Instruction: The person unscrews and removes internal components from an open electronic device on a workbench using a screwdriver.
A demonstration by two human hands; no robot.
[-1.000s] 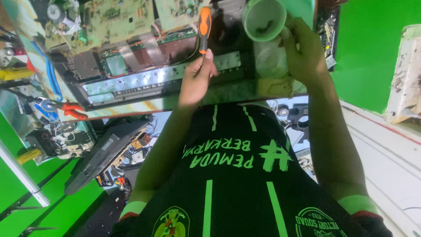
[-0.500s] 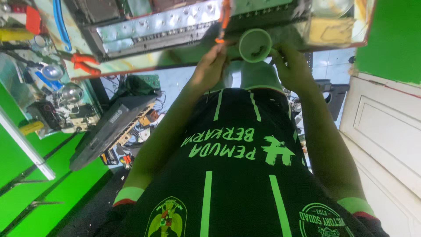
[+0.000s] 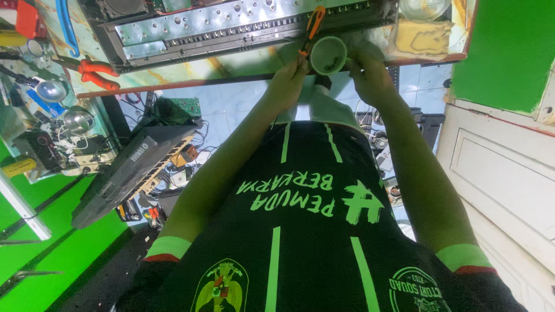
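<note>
Single head view, looking steeply down the torso to the workbench (image 3: 243, 63)

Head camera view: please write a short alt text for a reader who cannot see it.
Seen from above, a person's left hand holds an orange screwdriver and the right hand a small green cup at a workbench edge. A long metal panel lies there, with red pliers beside it.

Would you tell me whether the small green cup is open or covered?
Open: the green cup shows its round mouth with no lid, beside the right hand.
</note>
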